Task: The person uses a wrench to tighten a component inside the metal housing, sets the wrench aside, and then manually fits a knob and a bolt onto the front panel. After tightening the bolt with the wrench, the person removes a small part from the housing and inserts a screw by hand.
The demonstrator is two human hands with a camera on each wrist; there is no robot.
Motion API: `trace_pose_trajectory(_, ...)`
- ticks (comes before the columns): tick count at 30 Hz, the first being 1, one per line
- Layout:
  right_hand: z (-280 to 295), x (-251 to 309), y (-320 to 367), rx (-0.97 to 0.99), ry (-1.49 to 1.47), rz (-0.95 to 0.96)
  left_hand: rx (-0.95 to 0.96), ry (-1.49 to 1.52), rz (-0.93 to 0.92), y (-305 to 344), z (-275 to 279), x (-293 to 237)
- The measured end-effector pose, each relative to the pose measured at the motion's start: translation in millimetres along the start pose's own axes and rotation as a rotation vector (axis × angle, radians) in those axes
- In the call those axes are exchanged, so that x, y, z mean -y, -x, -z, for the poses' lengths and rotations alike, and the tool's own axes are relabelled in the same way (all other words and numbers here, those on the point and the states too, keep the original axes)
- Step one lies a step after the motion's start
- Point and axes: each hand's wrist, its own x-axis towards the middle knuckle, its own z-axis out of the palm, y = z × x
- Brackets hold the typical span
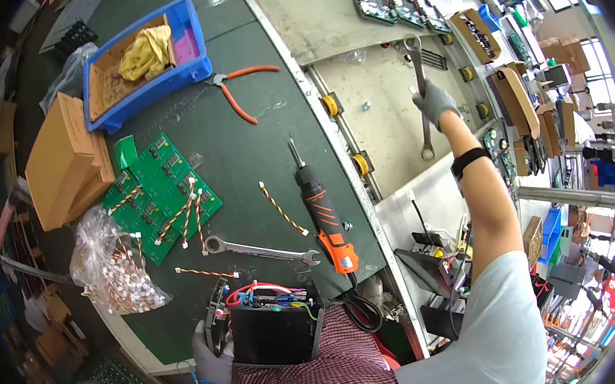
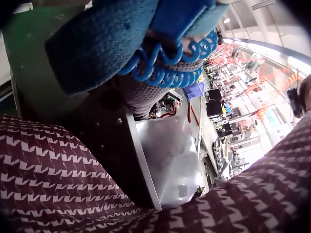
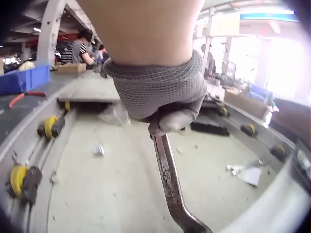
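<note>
My gloved right hand point(image 1: 437, 101) grips a large combination wrench point(image 1: 425, 134) by the middle of its shank, over the sunken conveyor bed. The right wrist view shows the gloved fingers point(image 3: 182, 119) curled round that wrench point(image 3: 170, 184). On my lap sits a black metal case point(image 1: 272, 334), its top uncovered, with red, blue and yellow-green wires point(image 1: 272, 290) inside. My gloved left hand point(image 1: 214, 357) holds the case's left end, at a panel with electronic parts point(image 1: 218, 320). In the left wrist view a blue wrist strap point(image 2: 107, 43) hides much of that hand.
A power screwdriver point(image 1: 329, 227), a second wrench point(image 1: 261, 251) and orange-handled cutters point(image 1: 229, 89) lie on the green bench. Green circuit boards point(image 1: 156, 176), short cables, a bag of connectors point(image 1: 121, 274) and a blue bin point(image 1: 195, 37) are leftward. Yellow rollers point(image 1: 361, 163) line the conveyor.
</note>
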Motion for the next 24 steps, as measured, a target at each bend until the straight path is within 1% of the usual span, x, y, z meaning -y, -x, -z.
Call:
trace_pose_trajectory(2, 44, 21, 9, -0.122, -0.103, 0.084, -0.042, -0.07, -0.171, -2, -1, 22)
trace_pose_trajectory(4, 90, 41, 31, -0.308, -0.262, 0.208, -0.025, -0.105, -0.158, -2, 4, 8)
trace_pose_trajectory(6, 137, 64, 70, -0.361, -0.6, 0.34, 0.084, -0.153, -0.028, 0, 13, 1)
trace_pose_trajectory(7, 161, 78, 100, -0.284, -0.79, 0.312, 0.151, -0.21, -0.001, 2, 21, -9)
trace_pose_trajectory(8, 179, 91, 132, -0.201, -0.982, 0.283, 0.204, -0.354, -0.082, 1, 28, -8)
trace_pose_trajectory(9, 186, 105, 162, -0.186, -1.147, 0.307, 0.229, -0.432, -0.133, 3, 36, -14)
trace_pose_trajectory(10, 194, 115, 194, -0.169, -1.163, 0.346, 0.258, -0.512, -0.183, 3, 44, -21)
trace_pose_trajectory(11, 199, 127, 226, -0.15, -1.237, 0.313, 0.219, -0.516, -0.39, -3, 51, -18)
trace_pose_trajectory(12, 198, 136, 255, -0.126, -1.31, 0.276, 0.187, -0.518, -0.594, -7, 59, -17)
trace_pose_trajectory(14, 186, 141, 301, -0.006, -1.336, 0.31, 0.33, -0.176, -0.532, 7, 78, -65)
trace_pose_trajectory(15, 179, 159, 330, -0.024, -1.445, 0.233, 0.518, 0.088, -0.548, 14, 86, -81)
trace_pose_trajectory(16, 174, 165, 350, 0.127, -1.453, 0.211, 0.699, 0.358, -0.546, 21, 92, -93)
trace_pose_trajectory(18, 150, 195, 391, 0.164, -1.637, 0.154, 0.941, 0.604, -0.458, 34, 96, -107)
trace_pose_trajectory(19, 137, 207, 411, 0.184, -1.701, 0.181, 0.922, 0.503, -0.435, 40, 104, -114)
trace_pose_trajectory(20, 128, 213, 425, 0.197, -1.71, 0.228, 0.932, 0.361, -0.27, 36, 121, -125)
trace_pose_trajectory(22, 114, 220, 442, 0.245, -1.768, 0.271, 0.752, -0.07, -0.749, 26, 128, -121)
trace_pose_trajectory(23, 98, 225, 444, 0.092, -1.79, 0.411, 0.676, -0.018, -0.86, 23, 125, -111)
trace_pose_trajectory(24, 82, 232, 446, -0.064, -1.797, 0.551, 0.691, -0.032, -0.854, 23, 124, -108)
